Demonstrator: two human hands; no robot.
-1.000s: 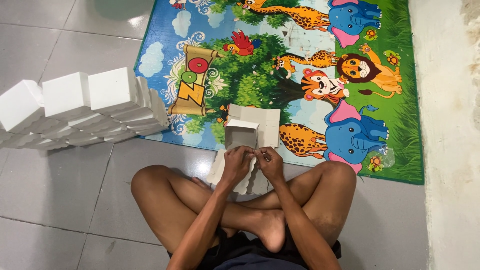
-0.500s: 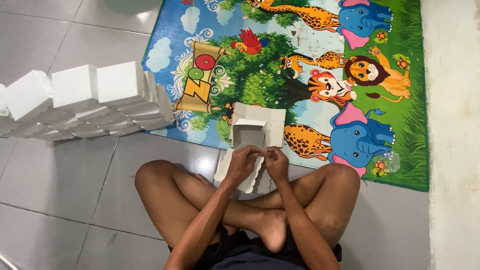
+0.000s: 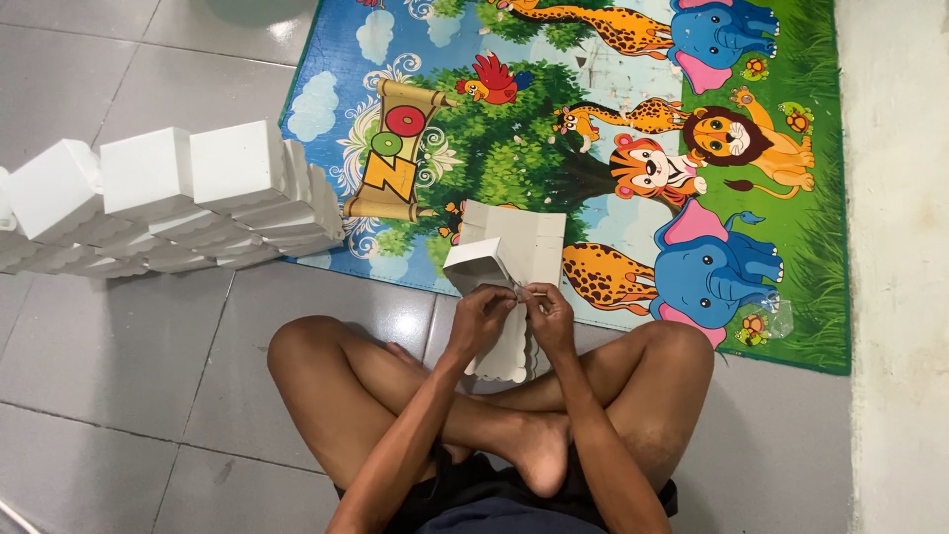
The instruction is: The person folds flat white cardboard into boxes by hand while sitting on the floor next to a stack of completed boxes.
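At the centre of the frame I see both hands meeting on a half-folded white cardboard box, which sits just above the fingers and tilts toward the upper left. My left hand pinches its lower edge and the right hand pinches a flap beside it, fingers narrow on the card. A flat stack of white blanks lies under the hands, the animal play mat above, and folded white boxes at the left.
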